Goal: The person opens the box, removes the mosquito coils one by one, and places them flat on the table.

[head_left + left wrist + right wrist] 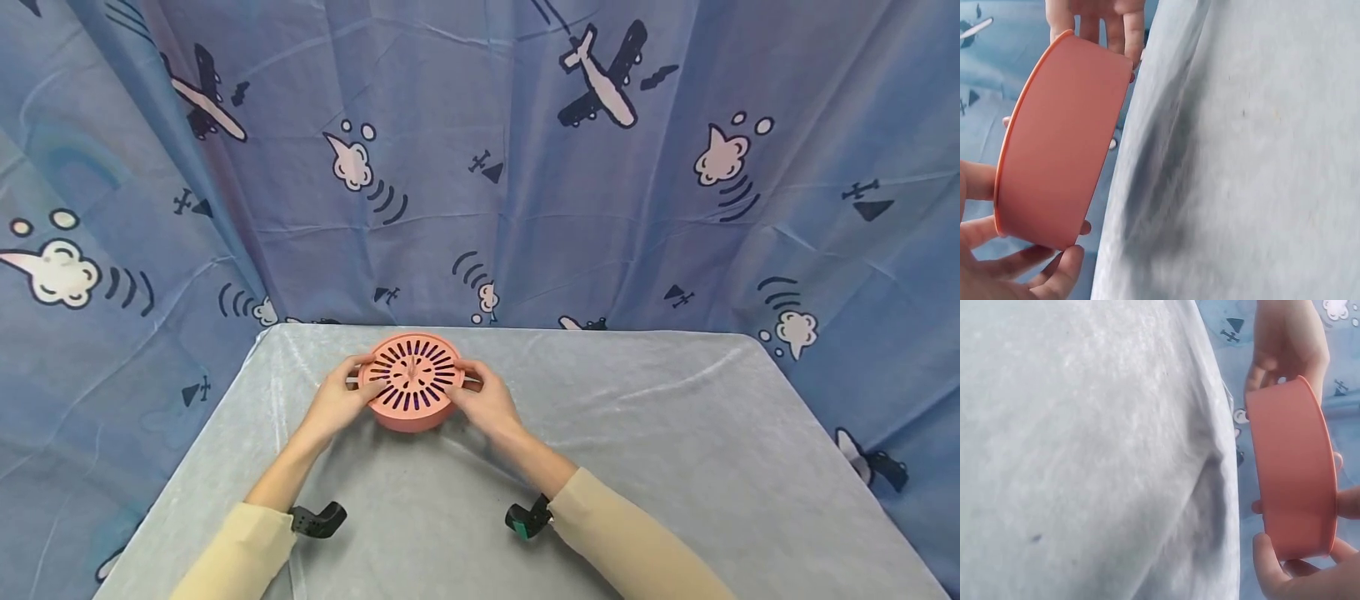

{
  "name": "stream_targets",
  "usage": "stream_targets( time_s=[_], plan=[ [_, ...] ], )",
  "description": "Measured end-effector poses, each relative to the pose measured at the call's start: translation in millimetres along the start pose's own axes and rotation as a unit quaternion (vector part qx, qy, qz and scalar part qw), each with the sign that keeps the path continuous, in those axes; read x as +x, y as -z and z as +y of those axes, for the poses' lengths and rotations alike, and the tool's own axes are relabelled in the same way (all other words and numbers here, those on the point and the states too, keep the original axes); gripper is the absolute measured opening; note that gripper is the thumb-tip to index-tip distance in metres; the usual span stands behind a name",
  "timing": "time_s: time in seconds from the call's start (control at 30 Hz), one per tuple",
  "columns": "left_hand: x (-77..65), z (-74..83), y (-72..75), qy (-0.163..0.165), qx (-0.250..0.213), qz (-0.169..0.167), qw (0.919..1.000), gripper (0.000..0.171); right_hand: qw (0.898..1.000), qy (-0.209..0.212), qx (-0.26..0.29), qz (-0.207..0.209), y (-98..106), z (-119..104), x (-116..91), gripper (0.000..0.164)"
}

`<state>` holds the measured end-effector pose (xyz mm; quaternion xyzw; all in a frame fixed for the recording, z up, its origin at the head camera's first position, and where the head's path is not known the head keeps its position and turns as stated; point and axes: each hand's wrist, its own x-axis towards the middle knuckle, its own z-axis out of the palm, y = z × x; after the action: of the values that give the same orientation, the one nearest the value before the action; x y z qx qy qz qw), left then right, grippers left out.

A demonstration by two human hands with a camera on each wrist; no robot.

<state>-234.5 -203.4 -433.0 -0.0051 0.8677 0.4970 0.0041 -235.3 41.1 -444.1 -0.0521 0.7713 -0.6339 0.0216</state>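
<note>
A round coral-pink box is held near the far edge of the table. Its lid has radiating slots, seed-shaped holes and a small raised handle in the middle. My left hand grips the left side, thumb over the lid's rim and fingers beneath. On the opposite side my right hand grips it the same way. Both wrist views show the smooth side wall between the two hands, tilted and raised over the cloth. The inside is hidden by the lid.
A pale grey cloth covers the table, with some creases. Behind it and at both sides hangs a blue curtain printed with planes and clouds. Dark camera mounts sit at both wrists, by the beige sleeves.
</note>
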Motion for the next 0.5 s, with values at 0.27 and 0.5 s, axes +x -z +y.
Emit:
stream_targets(
  time_s=[0.27,0.5],
  plan=[
    [-4.0,17.3,-20.0,-0.016,-0.04,0.009,0.999,0.053,1.0,0.006,0.026,0.013,25,1,-6,0.049],
    [-7.4,29.9,-38.8,-0.025,-0.054,0.006,0.9982,0.053,0.999,0.014,0.011,0.028,49,3,-10,0.05]
  ],
)
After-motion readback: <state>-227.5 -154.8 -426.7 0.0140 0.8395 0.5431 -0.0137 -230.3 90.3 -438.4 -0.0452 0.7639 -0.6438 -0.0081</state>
